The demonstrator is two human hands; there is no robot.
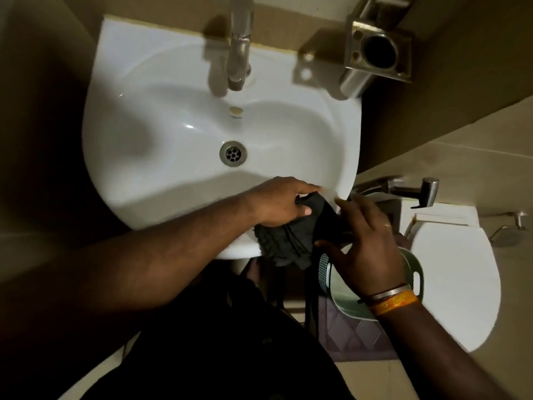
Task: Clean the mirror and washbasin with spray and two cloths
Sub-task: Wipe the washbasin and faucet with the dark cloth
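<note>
The white washbasin (161, 116) fills the upper middle of the view, with a chrome tap (239, 50) at its back and a drain (233, 153) in the bowl. A black cloth (291, 241) hangs over the basin's front right rim. My left hand (277, 202) grips the cloth's upper part with thumb and fingers curled round it. My right hand (369, 243) has its fingers spread and fairly straight and touches the cloth's right side from the right. No spray bottle and no mirror are in view.
A steel tumbler holder (377, 50) is fixed on the wall at the basin's back right. A white toilet with its lid down (461, 284) stands to the right, with a hand sprayer (427, 189) above it. A green basket (346, 301) sits on a purple mat (354, 339) below my right hand.
</note>
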